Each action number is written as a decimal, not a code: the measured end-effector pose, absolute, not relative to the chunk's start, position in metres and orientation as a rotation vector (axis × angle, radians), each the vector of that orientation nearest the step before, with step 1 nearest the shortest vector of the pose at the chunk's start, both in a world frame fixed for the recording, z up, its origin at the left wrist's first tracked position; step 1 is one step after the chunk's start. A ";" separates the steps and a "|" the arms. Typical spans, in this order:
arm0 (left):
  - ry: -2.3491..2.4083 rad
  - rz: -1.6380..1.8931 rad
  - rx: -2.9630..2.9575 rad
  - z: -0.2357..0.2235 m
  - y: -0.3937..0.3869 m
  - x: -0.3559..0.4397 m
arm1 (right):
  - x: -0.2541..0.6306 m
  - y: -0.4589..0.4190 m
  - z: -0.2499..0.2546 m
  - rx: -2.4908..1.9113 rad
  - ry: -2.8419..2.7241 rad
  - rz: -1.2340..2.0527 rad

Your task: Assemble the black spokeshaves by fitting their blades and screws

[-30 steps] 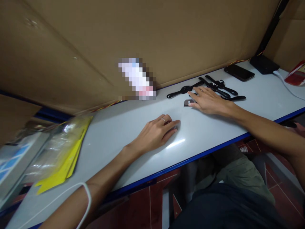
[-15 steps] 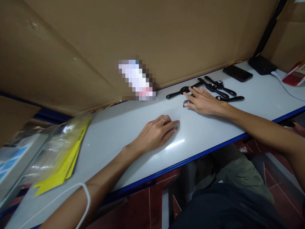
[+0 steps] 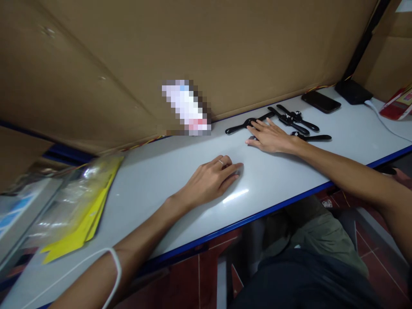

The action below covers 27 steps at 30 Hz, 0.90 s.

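Note:
My left hand point(image 3: 210, 180) rests palm down on the white table point(image 3: 154, 180), fingers loosely curled over something small and dark that I cannot make out. A ring is on one finger. My right hand point(image 3: 269, 136) lies flat with fingers stretched out, covering a small dark flat piece point(image 3: 251, 139) whose edge peeks out at the fingertips. Its fingertips almost touch a black watch point(image 3: 247, 123). Further black watches point(image 3: 294, 120) lie just right of that hand.
A cardboard wall point(image 3: 193, 51) stands along the table's back. A dark phone point(image 3: 321, 101) and a black box point(image 3: 352, 92) with a white cable lie at the far right, beside a red packet point(image 3: 397, 105). Plastic bags with yellow cards point(image 3: 80, 206) lie at the left.
My right hand has slid left and a little back over the small dark piece, which now is almost hidden. My left hand has stayed put.

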<state>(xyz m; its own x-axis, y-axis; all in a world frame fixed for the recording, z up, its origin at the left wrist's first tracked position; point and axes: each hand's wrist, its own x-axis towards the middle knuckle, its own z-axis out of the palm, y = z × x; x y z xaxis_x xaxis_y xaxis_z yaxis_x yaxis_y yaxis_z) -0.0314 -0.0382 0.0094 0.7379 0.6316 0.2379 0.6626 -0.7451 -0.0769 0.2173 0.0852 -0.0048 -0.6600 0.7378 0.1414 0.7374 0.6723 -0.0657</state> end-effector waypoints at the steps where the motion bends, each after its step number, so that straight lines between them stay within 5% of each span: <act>1: -1.044 -0.293 -2.783 0.009 -0.038 -0.031 | 0.217 0.085 -0.005 -1.206 -2.727 -0.003; 27: -0.992 -0.495 -2.733 0.006 -0.038 -0.032 | 0.203 0.051 0.003 -0.792 -2.784 0.151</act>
<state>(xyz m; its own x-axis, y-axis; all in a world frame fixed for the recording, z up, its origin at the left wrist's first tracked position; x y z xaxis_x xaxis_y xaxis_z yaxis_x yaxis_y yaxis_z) -0.0323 -0.0375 0.0057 0.7199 0.5856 0.3726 0.6497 -0.7574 -0.0650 0.2029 0.0510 0.0035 -0.8234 0.5297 0.2033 0.5046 0.8475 -0.1647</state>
